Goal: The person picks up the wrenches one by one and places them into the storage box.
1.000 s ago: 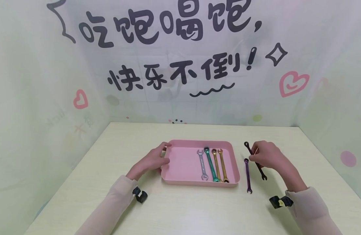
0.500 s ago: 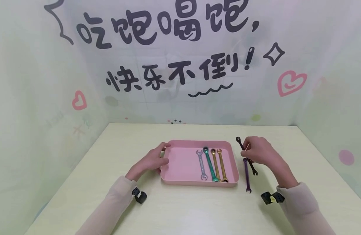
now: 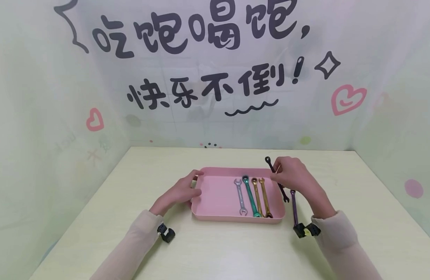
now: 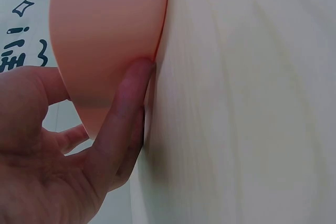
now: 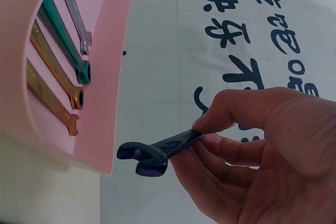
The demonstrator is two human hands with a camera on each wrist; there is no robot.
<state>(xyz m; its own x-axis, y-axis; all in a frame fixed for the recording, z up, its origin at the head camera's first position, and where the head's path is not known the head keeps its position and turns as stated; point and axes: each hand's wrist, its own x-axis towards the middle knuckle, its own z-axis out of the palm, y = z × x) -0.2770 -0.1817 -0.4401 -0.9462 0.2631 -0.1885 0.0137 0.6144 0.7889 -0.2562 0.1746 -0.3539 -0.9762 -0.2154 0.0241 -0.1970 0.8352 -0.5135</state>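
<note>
With thumb and fingers, my right hand [image 3: 292,174] pinches a black combination wrench [image 5: 176,144] above the right rim of a pink tray [image 3: 215,196]. Its open-jaw end points toward the right wrist camera; the ring end points away, up and left in the head view. My left hand [image 3: 181,189] grips the tray's left end, fingers at the rim and wall [image 4: 107,30]. Inside the tray's right half lie a silver wrench [image 3: 241,197], a green wrench [image 3: 251,196] and two gold wrenches [image 3: 258,196], roughly side by side.
On the table [image 3: 215,249], just right of the tray, lies a purple wrench [image 3: 294,208], partly hidden by the right wrist's camera [image 3: 306,230]. A printed cloth backdrop [image 3: 215,128] stands behind and along both sides.
My right hand has carried the black wrench left, from beyond the purple wrench to over the tray's right edge. The left hand and the tray have stayed put.
</note>
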